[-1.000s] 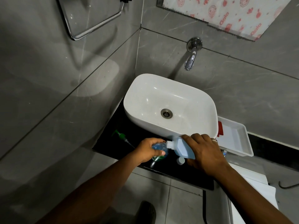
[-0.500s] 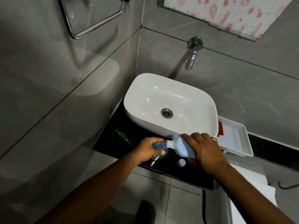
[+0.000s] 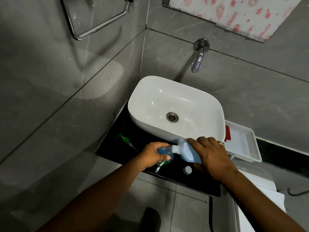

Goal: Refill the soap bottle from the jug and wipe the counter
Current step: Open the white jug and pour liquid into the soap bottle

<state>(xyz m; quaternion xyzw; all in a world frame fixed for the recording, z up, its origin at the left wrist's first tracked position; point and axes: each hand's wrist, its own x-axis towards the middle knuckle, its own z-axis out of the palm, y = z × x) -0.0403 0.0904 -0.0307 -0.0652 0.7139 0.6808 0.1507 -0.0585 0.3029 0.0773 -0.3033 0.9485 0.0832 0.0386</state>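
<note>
Fingers of our left hand wrap the bottle on the counter while our right hand grips the tipped jug, spout at its mouth: pouring underway, we judge, with pump, cap and wiping left.

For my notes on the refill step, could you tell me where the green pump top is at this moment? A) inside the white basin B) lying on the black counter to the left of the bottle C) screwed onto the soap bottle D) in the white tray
B: the green pump top lies on the black counter, left of the soap bottle held by the left hand.
</note>
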